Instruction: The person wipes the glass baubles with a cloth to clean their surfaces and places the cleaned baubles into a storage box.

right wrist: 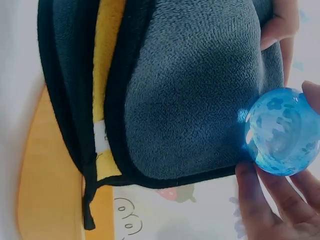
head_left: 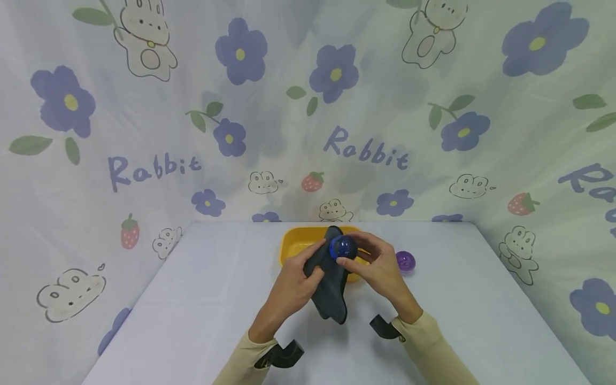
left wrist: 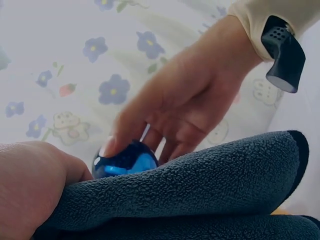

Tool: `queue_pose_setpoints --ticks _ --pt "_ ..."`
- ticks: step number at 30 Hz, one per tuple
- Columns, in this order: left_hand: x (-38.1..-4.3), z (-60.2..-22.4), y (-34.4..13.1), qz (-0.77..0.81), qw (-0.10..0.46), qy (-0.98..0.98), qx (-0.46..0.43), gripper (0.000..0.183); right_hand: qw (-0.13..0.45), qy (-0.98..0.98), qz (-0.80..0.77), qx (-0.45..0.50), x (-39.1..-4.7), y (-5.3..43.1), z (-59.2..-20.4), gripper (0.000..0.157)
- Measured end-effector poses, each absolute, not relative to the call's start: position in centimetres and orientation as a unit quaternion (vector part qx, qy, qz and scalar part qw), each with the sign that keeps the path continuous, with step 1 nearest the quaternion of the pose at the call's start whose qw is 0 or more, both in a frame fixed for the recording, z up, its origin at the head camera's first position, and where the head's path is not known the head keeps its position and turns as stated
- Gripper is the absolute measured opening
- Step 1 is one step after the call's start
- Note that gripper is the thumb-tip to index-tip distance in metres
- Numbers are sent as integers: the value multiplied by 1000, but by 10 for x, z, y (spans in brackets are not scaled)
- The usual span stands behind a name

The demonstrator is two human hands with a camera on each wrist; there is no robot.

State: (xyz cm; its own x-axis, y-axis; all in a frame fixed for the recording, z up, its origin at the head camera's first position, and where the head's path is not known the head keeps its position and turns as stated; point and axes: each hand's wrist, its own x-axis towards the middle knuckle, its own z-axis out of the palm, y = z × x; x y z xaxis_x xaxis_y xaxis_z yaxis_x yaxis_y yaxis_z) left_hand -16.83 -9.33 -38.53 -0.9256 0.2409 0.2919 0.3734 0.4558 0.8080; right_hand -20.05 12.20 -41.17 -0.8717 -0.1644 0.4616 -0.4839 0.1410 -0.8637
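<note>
My left hand grips a dark grey-blue plush cloth with black edging, which hangs folded above the table. A yellow underside shows between its layers in the right wrist view. My right hand holds a small, round, see-through blue bowl between thumb and fingers. The bowl touches the cloth's face near its edge. In the left wrist view the cloth hides the lower part of the bowl. Some of the right fingers are hidden behind the bowl.
Behind the cloth, a yellow-orange basin stands on the white table, partly covered by the hands. A small purple see-through bowl sits to the right of it. A rabbit-and-flower curtain rises at the back and sides.
</note>
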Motion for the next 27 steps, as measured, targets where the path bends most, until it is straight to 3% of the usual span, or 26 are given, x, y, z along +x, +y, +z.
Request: queue_pose_setpoints --ticks 27 --pt "-169 -385 -95 -510 114 -834 -177 53 73 -790 561 235 -197 122 -410 56"
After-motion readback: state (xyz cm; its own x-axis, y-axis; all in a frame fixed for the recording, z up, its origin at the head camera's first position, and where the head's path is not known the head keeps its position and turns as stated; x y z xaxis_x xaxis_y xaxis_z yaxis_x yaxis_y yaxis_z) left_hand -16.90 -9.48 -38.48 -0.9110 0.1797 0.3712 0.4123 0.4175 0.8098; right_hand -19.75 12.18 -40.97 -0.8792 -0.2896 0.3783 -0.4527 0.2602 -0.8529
